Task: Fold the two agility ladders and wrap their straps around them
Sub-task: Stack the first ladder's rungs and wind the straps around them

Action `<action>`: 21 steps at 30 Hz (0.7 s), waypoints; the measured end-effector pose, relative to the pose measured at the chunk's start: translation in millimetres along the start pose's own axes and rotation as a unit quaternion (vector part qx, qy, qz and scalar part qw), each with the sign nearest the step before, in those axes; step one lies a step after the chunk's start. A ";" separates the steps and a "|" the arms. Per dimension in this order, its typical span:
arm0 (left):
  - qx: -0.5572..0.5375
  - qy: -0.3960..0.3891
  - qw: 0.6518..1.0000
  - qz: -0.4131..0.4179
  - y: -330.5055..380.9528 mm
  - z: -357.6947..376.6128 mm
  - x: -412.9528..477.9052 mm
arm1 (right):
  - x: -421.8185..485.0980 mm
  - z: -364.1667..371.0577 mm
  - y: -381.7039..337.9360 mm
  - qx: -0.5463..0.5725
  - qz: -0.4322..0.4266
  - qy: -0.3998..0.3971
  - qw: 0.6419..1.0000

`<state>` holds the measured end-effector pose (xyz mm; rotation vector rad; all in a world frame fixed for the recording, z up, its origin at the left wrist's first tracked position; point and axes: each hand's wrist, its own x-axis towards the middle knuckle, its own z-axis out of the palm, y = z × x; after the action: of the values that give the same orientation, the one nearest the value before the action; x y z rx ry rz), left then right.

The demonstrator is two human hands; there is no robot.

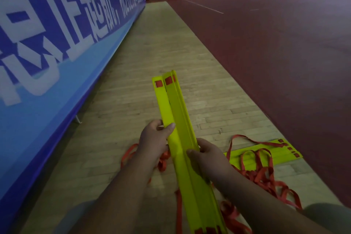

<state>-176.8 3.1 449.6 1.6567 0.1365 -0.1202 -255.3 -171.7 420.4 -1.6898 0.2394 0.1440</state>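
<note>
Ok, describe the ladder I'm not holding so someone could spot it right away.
Find the wood strip between the blue banner and the red court. At its right edge, by the court, a yellow ladder lies flat. Unlike the held ladder, it is on the floor with loose red straps looped over it.

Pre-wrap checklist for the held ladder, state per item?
1. Left hand grips the rung stack: ok.
2. Right hand grips the rung stack: ok.
3. Rungs flush: not ok, the offset rung sits out to the left of the rest.
4. Held ladder's straps free to wrap: cannot tell, they hang in loose loops below the hands.
5. Second ladder wrapped: not ok, it lies on the floor with its loose straps piled on and beside it.
</note>
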 end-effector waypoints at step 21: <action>0.006 -0.047 0.999 -0.022 -5.8 8.5 6.9 | -20.7 5.5 -13.4 0.002 0.006 -0.078 0.997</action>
<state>-170.9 -4.7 442.0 1.6579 0.1018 -0.2326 -271.9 -163.1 437.4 -1.6635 0.1334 0.2839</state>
